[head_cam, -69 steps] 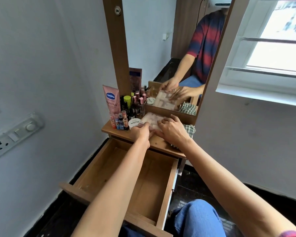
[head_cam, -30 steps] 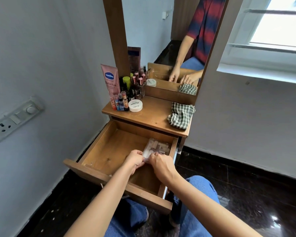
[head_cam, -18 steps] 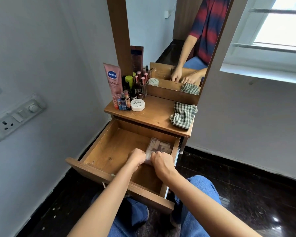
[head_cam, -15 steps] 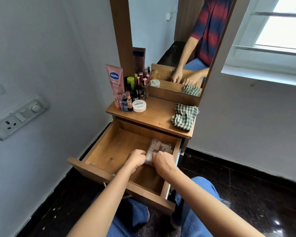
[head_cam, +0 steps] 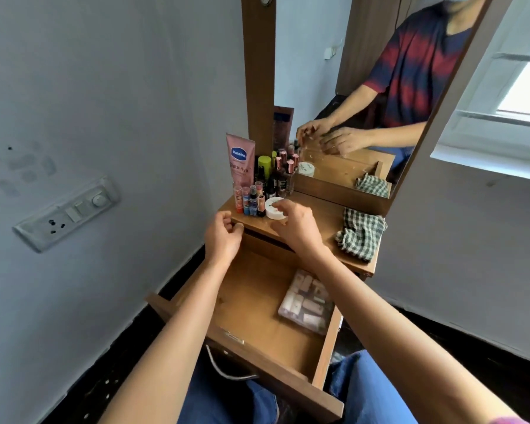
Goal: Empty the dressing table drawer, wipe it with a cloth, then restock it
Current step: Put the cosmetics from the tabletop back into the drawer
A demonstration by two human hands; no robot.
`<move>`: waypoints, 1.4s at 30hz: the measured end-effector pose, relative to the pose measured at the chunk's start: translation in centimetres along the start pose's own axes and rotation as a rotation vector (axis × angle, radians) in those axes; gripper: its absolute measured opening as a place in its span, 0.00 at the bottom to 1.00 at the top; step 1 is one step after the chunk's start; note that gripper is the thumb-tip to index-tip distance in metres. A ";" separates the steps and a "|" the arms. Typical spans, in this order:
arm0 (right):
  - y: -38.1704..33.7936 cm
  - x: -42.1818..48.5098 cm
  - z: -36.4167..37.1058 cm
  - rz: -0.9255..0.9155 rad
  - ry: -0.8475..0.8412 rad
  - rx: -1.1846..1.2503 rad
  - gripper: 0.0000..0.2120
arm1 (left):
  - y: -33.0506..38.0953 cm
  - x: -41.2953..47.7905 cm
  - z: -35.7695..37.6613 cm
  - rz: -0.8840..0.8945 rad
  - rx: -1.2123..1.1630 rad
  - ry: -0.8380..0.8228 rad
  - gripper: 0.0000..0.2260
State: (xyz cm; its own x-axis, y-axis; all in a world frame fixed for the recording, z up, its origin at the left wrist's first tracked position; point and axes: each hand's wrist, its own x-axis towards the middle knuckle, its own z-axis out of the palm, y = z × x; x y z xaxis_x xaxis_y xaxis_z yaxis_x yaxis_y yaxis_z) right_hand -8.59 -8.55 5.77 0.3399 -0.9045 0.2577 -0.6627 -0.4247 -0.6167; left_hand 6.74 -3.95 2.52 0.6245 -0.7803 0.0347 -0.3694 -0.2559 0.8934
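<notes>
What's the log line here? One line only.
phase: restock | drawer: open, case inside | right hand: at jar | left hand: empty

The drawer (head_cam: 257, 304) and tabletop (head_cam: 328, 217) are warm brown wood. The cloth (head_cam: 360, 237) is green-and-white check. The tube (head_cam: 240, 160) is pink with a blue logo, the jar (head_cam: 273, 209) white, one cap (head_cam: 264, 163) yellow-green. The mirrored shirt (head_cam: 419, 65) has navy and red stripes. Jeans (head_cam: 371, 393) are blue, wall (head_cam: 104, 87) pale grey, floor (head_cam: 471, 347) black.

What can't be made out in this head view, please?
Head view: print on the white jar, covered by the right hand.
Head view: items inside the clear case in the drawer, too small.
Head view: whether the left hand holds anything; curled fingers hide its palm.
</notes>
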 end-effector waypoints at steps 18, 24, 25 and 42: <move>-2.4 7.4 4.3 -0.320 0.168 -0.335 0.15 | 1.5 6.8 1.0 0.270 0.091 -0.006 0.12; -2.2 7.7 4.9 -0.311 0.177 -0.395 0.14 | 0.8 7.2 1.1 0.304 0.073 -0.003 0.10; -2.3 7.7 4.9 -0.310 0.177 -0.399 0.14 | 0.7 7.4 1.1 0.306 0.082 -0.008 0.10; -3.5 2.1 2.9 -0.613 0.296 -0.060 0.08 | -0.5 1.9 -5.7 0.390 -0.091 -0.075 0.09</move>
State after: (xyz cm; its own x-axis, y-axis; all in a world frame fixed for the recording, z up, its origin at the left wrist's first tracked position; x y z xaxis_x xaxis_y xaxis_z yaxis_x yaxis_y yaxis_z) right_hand -3.62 -8.81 6.28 0.4744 -0.4689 0.7451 -0.4475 -0.8573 -0.2545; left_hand 12.04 -1.99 4.66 0.3967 -0.8490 0.3492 -0.5043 0.1164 0.8557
